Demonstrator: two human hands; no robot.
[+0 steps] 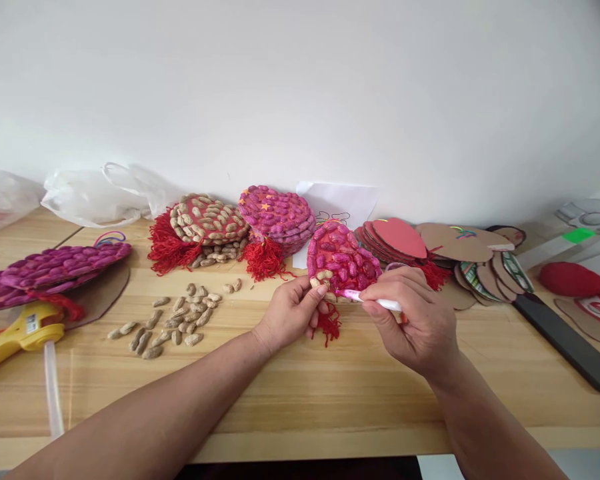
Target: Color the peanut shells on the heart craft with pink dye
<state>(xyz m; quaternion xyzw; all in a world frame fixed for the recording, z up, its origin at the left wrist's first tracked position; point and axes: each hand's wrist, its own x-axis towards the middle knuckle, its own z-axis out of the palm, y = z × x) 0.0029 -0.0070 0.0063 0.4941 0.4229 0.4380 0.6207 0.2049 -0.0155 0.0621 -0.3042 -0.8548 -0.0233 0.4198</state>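
Note:
My left hand grips the lower left edge of a peanut-covered cardboard piece, held tilted up above the table. Most of its peanuts are coloured magenta; a few near my left thumb are still their natural tan. A red yarn tassel hangs from its lower edge. In my right hand is a white marker, closed between thumb and fingers, its magenta tip at the peanuts along the lower edge. Loose peanuts lie scattered left of my left hand.
Behind stand stacks of tan peanut pieces and magenta peanut pieces with red tassels. Red cardboard shapes and a black-handled tool are at right. A yellow glue gun lies at left, below more magenta pieces. Plastic bags rest by the wall.

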